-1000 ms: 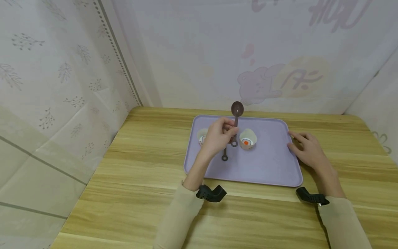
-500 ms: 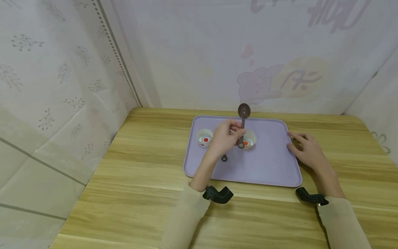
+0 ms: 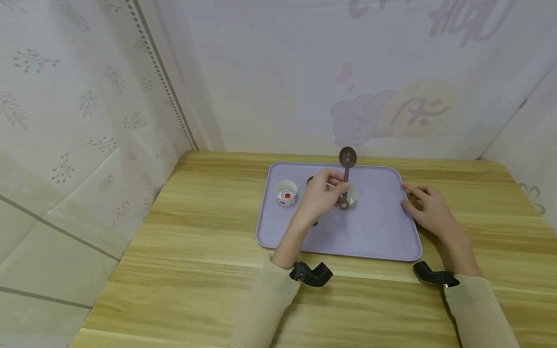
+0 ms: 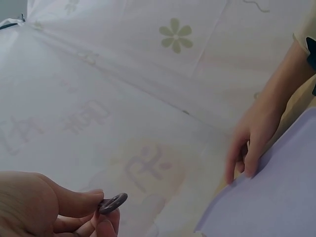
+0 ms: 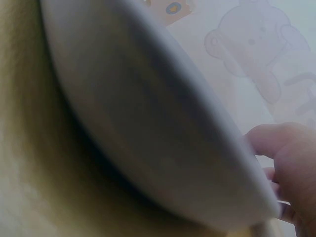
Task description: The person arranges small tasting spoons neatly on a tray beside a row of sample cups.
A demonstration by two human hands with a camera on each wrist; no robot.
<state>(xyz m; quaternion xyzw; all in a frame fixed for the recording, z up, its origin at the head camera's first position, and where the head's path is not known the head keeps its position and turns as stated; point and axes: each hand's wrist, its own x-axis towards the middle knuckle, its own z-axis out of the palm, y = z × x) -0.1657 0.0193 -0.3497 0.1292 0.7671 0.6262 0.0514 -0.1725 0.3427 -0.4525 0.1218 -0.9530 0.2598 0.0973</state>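
A dark brown measuring spoon [image 3: 347,157] stands nearly upright above the lavender tray [image 3: 374,241], its bowl at the top. My left hand [image 3: 321,195] pinches its handle between thumb and fingers; in the left wrist view only the handle's ring end [image 4: 113,203] shows. Behind the spoon, a small patterned cup [image 3: 353,193] is partly covered by the hand. Another small cup [image 3: 285,193] with a red mark inside sits at the tray's left. A second brown spoon [image 3: 310,180] lies mostly hidden under the left hand. My right hand [image 3: 432,210] rests its fingers against the tray's right rim.
The tray lies on a wood-grain table [image 3: 196,232]. A printed cloth [image 3: 270,72] hangs behind the table's back edge, and a patterned curtain [image 3: 87,145] hangs at the left. The tray's side fills much of the right wrist view, blurred.
My left hand has carried the measuring spoon to the right, from between the two cups to in front of the right one. The left cup is now uncovered. The right hand has stayed put.
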